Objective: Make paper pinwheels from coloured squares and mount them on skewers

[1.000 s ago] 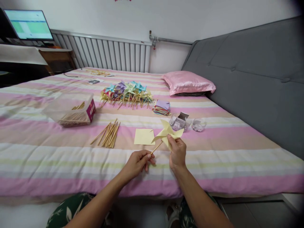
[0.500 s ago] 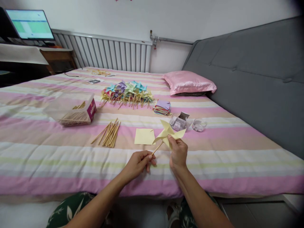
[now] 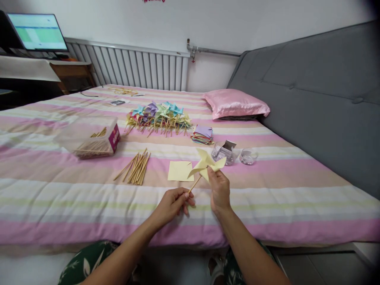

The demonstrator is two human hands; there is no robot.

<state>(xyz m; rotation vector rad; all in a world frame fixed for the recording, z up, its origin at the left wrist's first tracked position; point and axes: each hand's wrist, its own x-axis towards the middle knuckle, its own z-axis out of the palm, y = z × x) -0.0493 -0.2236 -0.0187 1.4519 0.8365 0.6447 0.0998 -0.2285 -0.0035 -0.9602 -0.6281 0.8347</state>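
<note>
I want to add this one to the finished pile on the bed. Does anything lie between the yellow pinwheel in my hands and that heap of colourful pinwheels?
The yellow pinwheel has only bare bedspread between it and the pinwheel heap. The paper stack lies just right of that line.

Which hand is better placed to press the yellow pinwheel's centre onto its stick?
Right, probably. The right hand already pinches the yellow pinwheel at its centre, its fingertips on the paper. The left hand grips the lower end of the wooden stick, so it is better suited to steadying.
</note>
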